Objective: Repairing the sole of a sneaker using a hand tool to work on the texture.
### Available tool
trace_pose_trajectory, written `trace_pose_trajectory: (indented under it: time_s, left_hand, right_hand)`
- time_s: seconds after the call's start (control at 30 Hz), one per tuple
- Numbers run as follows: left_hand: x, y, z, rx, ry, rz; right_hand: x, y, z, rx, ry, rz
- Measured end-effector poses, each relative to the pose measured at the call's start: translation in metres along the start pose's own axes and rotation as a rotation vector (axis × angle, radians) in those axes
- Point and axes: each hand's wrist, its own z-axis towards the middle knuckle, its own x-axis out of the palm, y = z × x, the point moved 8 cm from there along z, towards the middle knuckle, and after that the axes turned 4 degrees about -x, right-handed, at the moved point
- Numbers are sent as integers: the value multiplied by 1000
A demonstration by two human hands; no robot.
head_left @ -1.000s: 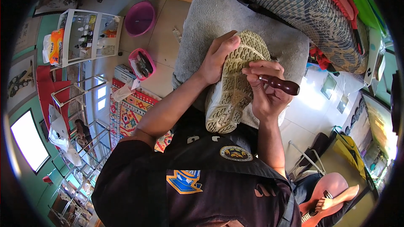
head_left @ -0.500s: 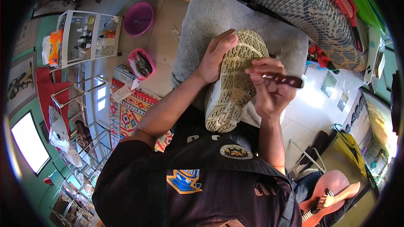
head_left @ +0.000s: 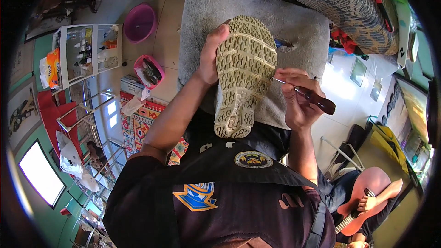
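One grey cloth (head_left: 202, 14) beneath shoe (head_left: 245, 59); purple basin (head_left: 140, 20) on tiled floor (head_left: 168, 30).

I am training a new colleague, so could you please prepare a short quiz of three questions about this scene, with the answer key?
1. Which of the wearer's hands holds the dark-handled, awl-like tool?
2. True or false: the sneaker shows its sole to the camera.
3. Fill in: at lower right, another person's hand rests on a ____.

Key:
1. The right hand.
2. True.
3. Guitar.
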Motion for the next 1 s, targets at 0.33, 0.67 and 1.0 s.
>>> trace_pose_trajectory:
  time_s: [0.33, 0.67, 1.0]
  left_hand:
    - [-19, 13, 5, 6, 62, -34]
    - [-64, 27, 14, 90, -190, 287]
    - [-19, 6, 6, 4, -22, 37]
  right_hand:
    - [0, 0, -7, 55, -13, -38]
    - [4, 4, -6, 40, 41, -178]
    - [5, 11, -2, -54, 70, -298]
